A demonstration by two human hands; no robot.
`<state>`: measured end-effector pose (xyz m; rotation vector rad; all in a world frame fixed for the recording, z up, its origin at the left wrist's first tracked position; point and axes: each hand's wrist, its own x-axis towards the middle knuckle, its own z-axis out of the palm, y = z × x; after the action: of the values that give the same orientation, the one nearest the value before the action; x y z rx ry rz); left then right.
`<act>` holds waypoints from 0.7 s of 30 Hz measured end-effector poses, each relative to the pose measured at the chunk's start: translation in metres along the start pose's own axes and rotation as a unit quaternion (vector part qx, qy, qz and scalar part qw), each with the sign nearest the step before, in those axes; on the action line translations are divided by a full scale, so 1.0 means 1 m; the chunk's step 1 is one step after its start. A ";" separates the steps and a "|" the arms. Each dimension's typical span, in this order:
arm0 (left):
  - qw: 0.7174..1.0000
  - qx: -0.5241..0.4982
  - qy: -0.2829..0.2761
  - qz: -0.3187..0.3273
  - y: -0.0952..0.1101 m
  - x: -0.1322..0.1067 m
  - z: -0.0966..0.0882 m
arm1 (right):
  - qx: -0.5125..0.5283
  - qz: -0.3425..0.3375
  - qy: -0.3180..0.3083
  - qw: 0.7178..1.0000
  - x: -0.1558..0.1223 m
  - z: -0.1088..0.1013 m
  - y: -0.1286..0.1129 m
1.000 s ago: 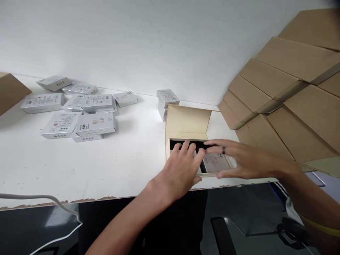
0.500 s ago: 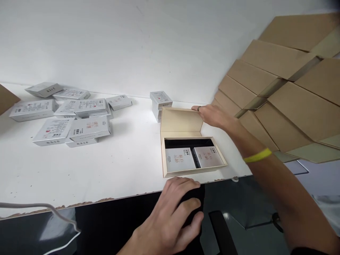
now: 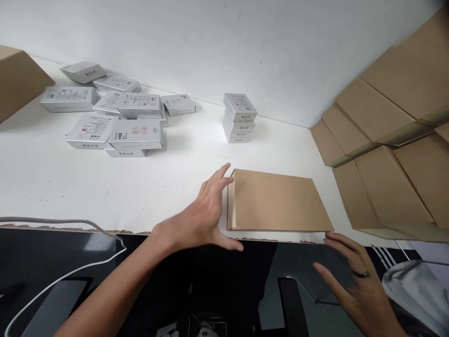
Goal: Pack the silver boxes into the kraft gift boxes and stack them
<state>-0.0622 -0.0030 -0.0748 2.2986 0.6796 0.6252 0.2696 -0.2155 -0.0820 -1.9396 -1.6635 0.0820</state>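
Note:
A flat brown cardboard box point(image 3: 277, 201) lies closed near the front edge of the white table point(image 3: 175, 187). My left hand point(image 3: 203, 213) is open, fingers stretched, resting against the box's left side. My right hand point(image 3: 354, 276), with a ring on one finger, hangs open just below the table edge by the box's near right corner, holding nothing.
A small stack of silver-white packets point(image 3: 239, 117) stands behind the box. Several more packets point(image 3: 115, 117) lie scattered at the back left. Stacked brown boxes point(image 3: 393, 140) fill the right side. A brown carton point(image 3: 16, 79) sits at far left. A white cable point(image 3: 70, 271) runs below the table edge.
The box's lid, open half a second ago with two packets showing inside, is now shut. My right hand left the lid and dropped to the near corner; my left hand rose to the box's left side.

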 end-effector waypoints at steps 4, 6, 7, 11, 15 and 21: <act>0.998 -0.005 -0.051 -0.048 -0.004 0.022 -0.007 | 0.130 0.073 0.138 0.979 0.002 0.055 -0.008; 0.997 -0.005 -0.045 -0.057 -0.002 0.021 -0.005 | 0.199 0.116 0.132 0.964 -0.001 0.073 -0.016; 0.998 -0.005 -0.036 -0.054 -0.002 0.020 -0.003 | 0.218 0.133 0.135 0.957 -0.002 0.078 -0.021; 0.999 -0.039 -0.004 -0.017 -0.007 0.016 0.011 | 0.258 0.204 0.158 0.931 0.005 0.083 -0.035; 0.996 -0.088 0.007 0.012 -0.013 0.010 0.024 | 0.258 0.212 0.203 0.920 0.008 0.083 -0.029; 0.993 -0.118 -0.014 -0.009 -0.015 -0.001 0.025 | 0.240 0.270 0.191 0.913 0.001 0.086 0.001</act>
<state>-0.0524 -0.0049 -0.1028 2.0772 0.5803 0.6293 0.2360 -0.1819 -0.1534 -1.8191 -0.7350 0.2771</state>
